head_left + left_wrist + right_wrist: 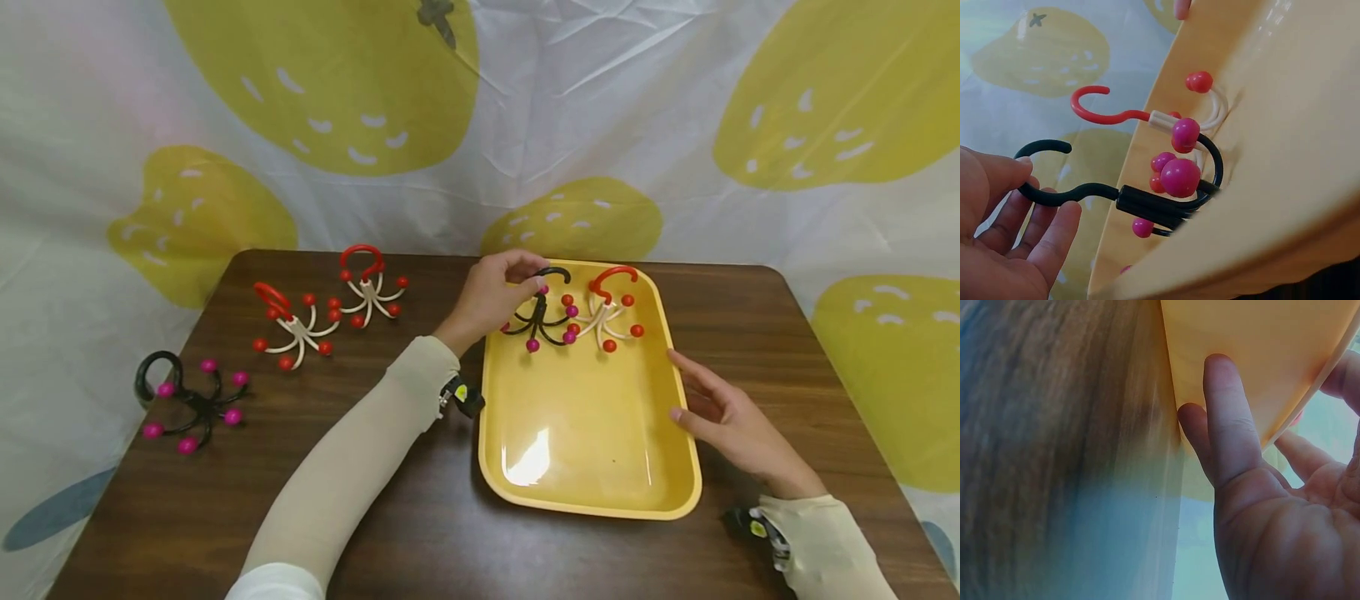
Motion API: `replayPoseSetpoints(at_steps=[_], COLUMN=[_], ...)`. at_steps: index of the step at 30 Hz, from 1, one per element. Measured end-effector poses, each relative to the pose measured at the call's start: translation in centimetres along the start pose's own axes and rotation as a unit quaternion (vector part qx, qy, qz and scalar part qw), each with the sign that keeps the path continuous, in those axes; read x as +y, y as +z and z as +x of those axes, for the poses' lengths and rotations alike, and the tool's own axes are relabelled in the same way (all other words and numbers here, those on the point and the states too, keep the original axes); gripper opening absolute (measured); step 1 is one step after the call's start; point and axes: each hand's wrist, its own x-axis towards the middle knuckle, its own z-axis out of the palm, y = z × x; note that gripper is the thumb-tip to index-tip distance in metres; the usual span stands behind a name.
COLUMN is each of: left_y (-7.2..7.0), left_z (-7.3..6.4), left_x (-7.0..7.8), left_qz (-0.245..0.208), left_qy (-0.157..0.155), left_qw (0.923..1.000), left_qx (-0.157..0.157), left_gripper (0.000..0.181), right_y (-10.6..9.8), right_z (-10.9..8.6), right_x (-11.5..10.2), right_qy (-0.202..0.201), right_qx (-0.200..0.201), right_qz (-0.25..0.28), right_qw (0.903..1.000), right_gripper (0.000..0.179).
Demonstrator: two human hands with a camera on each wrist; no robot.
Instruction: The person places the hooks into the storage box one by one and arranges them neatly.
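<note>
My left hand (491, 292) pinches the curved top of a black hook hanger (540, 312) between thumb and fingers. Its several thin arms end in magenta balls and stand inside the yellow tray (577, 492), near the back left. Beside it, in the same tray, a white hanger (602, 317) with a red hook and red balls stands upright. At the tray's right side, my right hand (738, 425) has thumb and a finger at the rim. Other fairly straight fingers (1229, 412) rest along the outer wall in the right wrist view.
On the dark wooden table (360, 517), to the left, are two more white hangers with red hooks, one nearer (298, 329) and one farther back (369, 292). Another black hanger (198, 404) lies near the left edge. A patterned cloth (585, 108) hangs behind the table.
</note>
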Motion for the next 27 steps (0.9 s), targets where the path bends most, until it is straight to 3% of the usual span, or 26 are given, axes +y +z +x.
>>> replayPoseSetpoints(at_steps=[7, 17, 27], left_y=[0.1, -0.3, -1.0], left_z=[-0.3, -0.4, -1.0], left_x=[-0.4, -0.3, -0.5], left_qz=[0.004, 0.002, -0.026], left_qy=[-0.015, -0.008, -0.014], left_qw=[0.9999, 1.0000, 0.9996], left_qx=[-0.005, 0.000, 0.005], left_gripper=[0.020, 0.021, 0.027], right_y=[0.1, 0.0, 0.2], right_z=[-0.1, 0.1, 0.0], right_x=[0.0, -0.1, 0.0], right_qy=[-0.002, 0.002, 0.008], right_qx=[-0.003, 0.003, 0.001], right_qz=[0.017, 0.006, 0.020], right_qw=[0.9999, 1.0000, 0.9998], right_gripper=[0.078, 0.078, 0.080])
